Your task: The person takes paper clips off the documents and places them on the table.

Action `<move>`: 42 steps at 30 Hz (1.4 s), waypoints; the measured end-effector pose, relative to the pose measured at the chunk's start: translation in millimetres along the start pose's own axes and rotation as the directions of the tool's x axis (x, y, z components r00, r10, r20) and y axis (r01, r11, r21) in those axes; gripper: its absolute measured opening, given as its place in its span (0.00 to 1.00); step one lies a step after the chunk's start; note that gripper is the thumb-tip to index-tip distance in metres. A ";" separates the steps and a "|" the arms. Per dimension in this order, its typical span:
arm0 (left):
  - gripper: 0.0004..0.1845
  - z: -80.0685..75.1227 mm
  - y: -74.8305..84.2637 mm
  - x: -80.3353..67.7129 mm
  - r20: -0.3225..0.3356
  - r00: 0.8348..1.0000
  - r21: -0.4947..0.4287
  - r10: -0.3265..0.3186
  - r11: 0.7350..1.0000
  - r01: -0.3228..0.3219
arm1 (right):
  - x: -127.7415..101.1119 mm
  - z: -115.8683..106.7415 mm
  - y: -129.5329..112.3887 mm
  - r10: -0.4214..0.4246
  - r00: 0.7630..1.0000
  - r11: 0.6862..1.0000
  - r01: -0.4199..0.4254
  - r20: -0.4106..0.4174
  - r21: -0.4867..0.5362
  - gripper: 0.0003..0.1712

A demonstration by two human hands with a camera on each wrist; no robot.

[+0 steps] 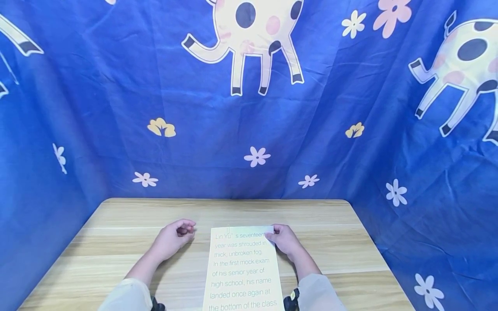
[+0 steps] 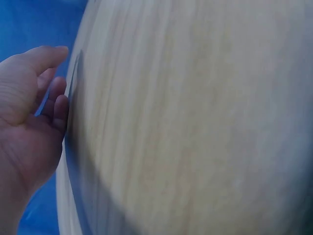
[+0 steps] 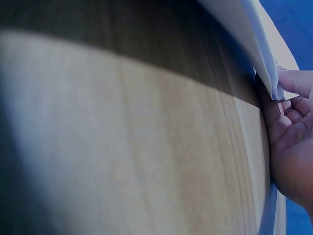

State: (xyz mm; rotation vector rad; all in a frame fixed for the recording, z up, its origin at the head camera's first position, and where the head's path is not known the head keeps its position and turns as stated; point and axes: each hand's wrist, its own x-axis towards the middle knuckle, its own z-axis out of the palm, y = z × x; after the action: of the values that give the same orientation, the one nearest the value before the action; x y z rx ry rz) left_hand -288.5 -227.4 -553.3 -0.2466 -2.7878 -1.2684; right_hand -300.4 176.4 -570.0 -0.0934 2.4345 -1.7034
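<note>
A pale stack of paper sheets (image 1: 243, 270) printed with large English text lies toward the front middle of the table, its lower end cut off by the frame. On its top edge shows a thin looped outline that looks like a paper clip (image 1: 228, 230). My right hand (image 1: 285, 239) pinches the top right corner, thumb on the printed face and fingers behind. In the right wrist view the paper edge (image 3: 266, 58) looks layered and raised off the wood. My left hand (image 1: 177, 236) is to the left of the sheets, fingers loosely curled, with nothing in it.
The light wood-grain table (image 1: 128, 229) has rounded far corners. A blue curtain (image 1: 202, 142) with cow and flower prints hangs behind it and along both sides. Dark bands (image 1: 292, 298) are at the wrists below the pale sleeves (image 1: 320, 293).
</note>
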 end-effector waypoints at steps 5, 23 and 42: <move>0.17 -3.2 -2.0 -1.2 0.018 1.000 0.049 0.011 0.999 -0.012 | -0.5 -0.2 0.1 0.013 1.000 1.000 -0.013 0.002 0.007 0.10; 0.19 -15.7 -2.3 0.0 0.106 0.994 0.072 -0.035 0.997 0.027 | -2.3 -1.6 -0.1 0.014 1.000 1.000 -0.014 0.004 0.013 0.09; 0.20 -14.5 -10.4 -0.3 0.107 0.994 0.061 0.025 0.998 -0.032 | -3.5 -2.5 -1.9 0.029 1.000 1.000 -0.029 -0.001 0.001 0.09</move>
State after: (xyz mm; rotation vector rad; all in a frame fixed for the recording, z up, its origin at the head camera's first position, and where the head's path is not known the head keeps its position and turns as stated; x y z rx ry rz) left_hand -290.1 -245.1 -551.6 -0.3585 -2.8958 -1.1928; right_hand -297.5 178.6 -567.0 -0.0566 2.4241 -1.6923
